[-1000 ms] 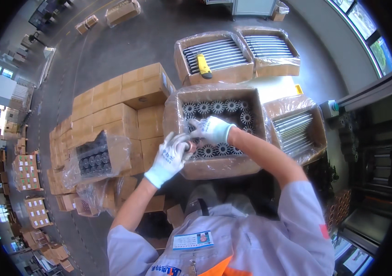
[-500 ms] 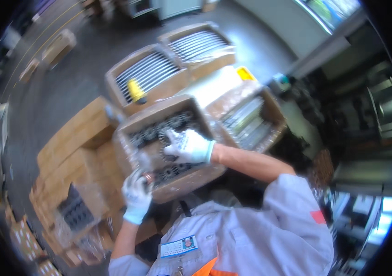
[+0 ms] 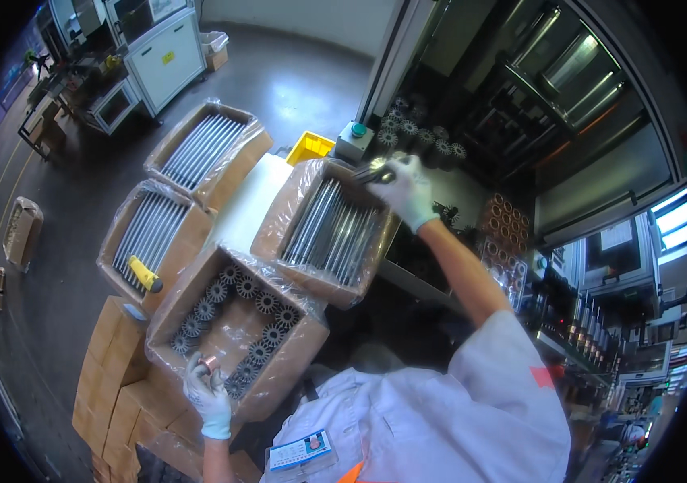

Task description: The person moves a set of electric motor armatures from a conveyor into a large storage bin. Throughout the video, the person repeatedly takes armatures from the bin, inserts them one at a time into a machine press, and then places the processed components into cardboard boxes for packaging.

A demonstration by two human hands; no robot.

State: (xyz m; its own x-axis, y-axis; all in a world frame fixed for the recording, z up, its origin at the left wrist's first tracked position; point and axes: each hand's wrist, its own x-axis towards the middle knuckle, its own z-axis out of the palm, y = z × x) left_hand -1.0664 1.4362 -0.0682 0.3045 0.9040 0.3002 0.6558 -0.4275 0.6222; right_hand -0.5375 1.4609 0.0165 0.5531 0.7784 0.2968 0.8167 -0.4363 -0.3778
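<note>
My gloved left hand [image 3: 207, 396] is closed around a small copper-coloured ring [image 3: 209, 364], over the near-left corner of an open carton [image 3: 289, 372] lined with clear film. Several round grey slotted metal cores [image 3: 265, 302] stand along the sides of that carton, around bare cardboard in its middle. My gloved right hand [image 3: 408, 191] is reached out far to the right, above the far corner of another carton. Its fingers are closed on a dark slotted metal core [image 3: 372, 172], partly hidden by the glove. More such cores [image 3: 409, 129] stand inside the machine beyond that hand.
A carton of metal shafts [image 3: 331, 233] sits below my right arm; two similar cartons stand at the left, with a yellow-handled tool [image 3: 144, 274] on one. A yellow bin [image 3: 310, 148] and a box with a green button [image 3: 356, 138] are near the machine. Copper rings [image 3: 507, 221] fill a tray rightward.
My right hand has lifted out of the carton of cores and swung right toward the machine with one core. The left hand still holds the copper ring. My view has turned rightward.
</note>
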